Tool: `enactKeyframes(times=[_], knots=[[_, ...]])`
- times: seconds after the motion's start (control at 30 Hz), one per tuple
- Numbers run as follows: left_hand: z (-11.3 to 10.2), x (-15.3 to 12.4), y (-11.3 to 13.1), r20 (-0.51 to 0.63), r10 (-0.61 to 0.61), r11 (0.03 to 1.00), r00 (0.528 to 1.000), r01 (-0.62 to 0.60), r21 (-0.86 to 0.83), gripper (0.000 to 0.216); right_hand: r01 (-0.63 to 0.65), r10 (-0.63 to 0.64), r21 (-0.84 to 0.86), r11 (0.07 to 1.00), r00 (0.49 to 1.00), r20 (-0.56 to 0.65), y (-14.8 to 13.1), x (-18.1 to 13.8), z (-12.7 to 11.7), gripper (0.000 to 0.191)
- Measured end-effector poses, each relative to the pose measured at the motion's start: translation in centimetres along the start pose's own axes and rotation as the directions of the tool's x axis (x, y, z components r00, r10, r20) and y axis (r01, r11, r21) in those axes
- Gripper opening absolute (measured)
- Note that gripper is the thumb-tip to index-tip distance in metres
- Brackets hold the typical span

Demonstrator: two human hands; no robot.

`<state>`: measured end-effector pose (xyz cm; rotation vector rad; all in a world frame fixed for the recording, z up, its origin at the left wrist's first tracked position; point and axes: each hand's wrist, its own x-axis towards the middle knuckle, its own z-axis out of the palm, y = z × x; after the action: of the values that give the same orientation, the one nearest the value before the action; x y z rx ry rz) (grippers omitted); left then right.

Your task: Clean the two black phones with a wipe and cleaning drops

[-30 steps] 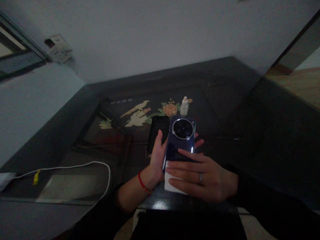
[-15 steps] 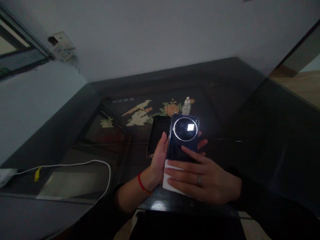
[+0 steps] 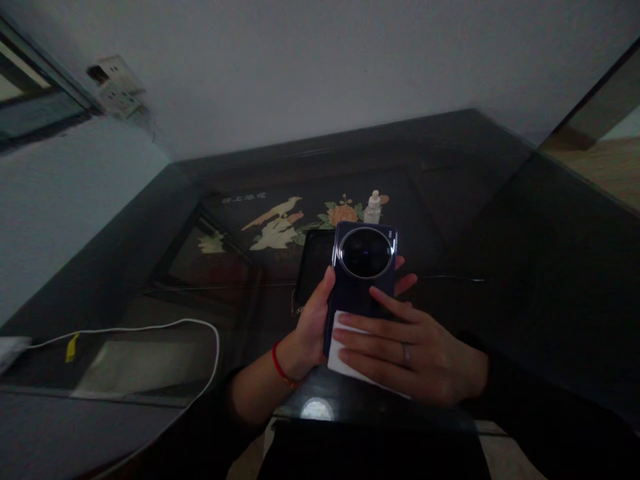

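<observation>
A dark blue smartphone (image 3: 354, 288) with a large round camera ring lies back side up, tilted, above the dark table. My left hand (image 3: 315, 321) is closed around it from beneath, thumb along its left edge and fingertips showing past its right edge. Flat across the phone's lower back, my right hand (image 3: 407, 350) presses a folded white cloth (image 3: 345, 363); its index finger rests on the bare phone back above the cloth. Partly hidden behind the phone is a black phone case (image 3: 316, 257) with a small chain at its lower left corner.
Beyond the phone stands a small clear bottle (image 3: 373, 210) with a white cap. The glossy table (image 3: 450, 200) bears a bird-and-flower picture. A white cable (image 3: 150, 328) with a yellow tag curves along the left. Wall sockets (image 3: 117, 87) sit at the upper left.
The phone has tilted slightly, so the bright reflection on its camera ring is gone. My right hand and the cloth have shifted a little against the phone; the left hand keeps its hold.
</observation>
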<state>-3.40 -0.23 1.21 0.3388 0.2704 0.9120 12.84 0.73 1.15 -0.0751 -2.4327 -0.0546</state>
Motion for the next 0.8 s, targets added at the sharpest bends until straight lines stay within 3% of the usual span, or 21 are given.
enactKeyframes(times=[0.07, 0.13, 0.27, 0.33, 0.4, 0.5, 0.63, 0.8], knots=[[0.2, 0.2, 0.2, 0.080, 0.043, 0.999, 0.996, -0.043, 0.008, 0.069, 0.077, -0.076, 0.060, 0.995, 0.997, -0.021, -0.1, 0.0, -0.1, 0.025], [0.3, 0.3, 0.5, 0.095, 0.066, 0.998, 0.993, -0.068, 0.016, 0.069, 0.071, -0.065, 0.085, 0.994, 0.995, -0.069, 0.1, -0.3, -0.4, 0.025], [0.0, 0.1, 0.9, -0.014, 0.045, 0.998, 0.999, -0.045, 0.043, 0.070, -0.217, 0.211, -0.024, 0.976, 0.965, -0.152, 1.3, -1.1, -0.7, 0.031], [0.0, 0.1, 1.0, -0.100, 0.044, 0.998, 0.994, -0.040, 0.043, 0.069, -0.292, 0.278, -0.069, 0.954, 0.947, -0.162, 1.7, -1.2, -0.7, 0.033], [0.2, 0.1, 1.0, -0.143, 0.029, 0.999, 0.989, -0.025, 0.032, 0.069, -0.245, 0.235, -0.082, 0.966, 0.964, -0.124, 1.6, -1.0, -0.5, 0.031], [0.4, 0.2, 1.0, -0.111, 0.059, 0.998, 0.992, -0.057, 0.022, 0.068, -0.113, 0.110, -0.064, 0.992, 0.992, -0.056, 0.8, -0.6, -0.2, 0.027], [0.2, 0.3, 1.1, -0.050, 0.128, 0.992, 0.990, -0.127, 0.017, 0.069, -0.013, 0.010, -0.024, 1.000, 0.996, -0.093, 0.6, -0.7, -0.4, 0.023], [-0.2, 0.4, 1.2, -0.159, 0.044, 0.999, 0.986, -0.041, 0.025, 0.071, -0.313, 0.291, -0.115, 0.943, 0.940, -0.176, 2.1, -1.2, -0.9, 0.034]])
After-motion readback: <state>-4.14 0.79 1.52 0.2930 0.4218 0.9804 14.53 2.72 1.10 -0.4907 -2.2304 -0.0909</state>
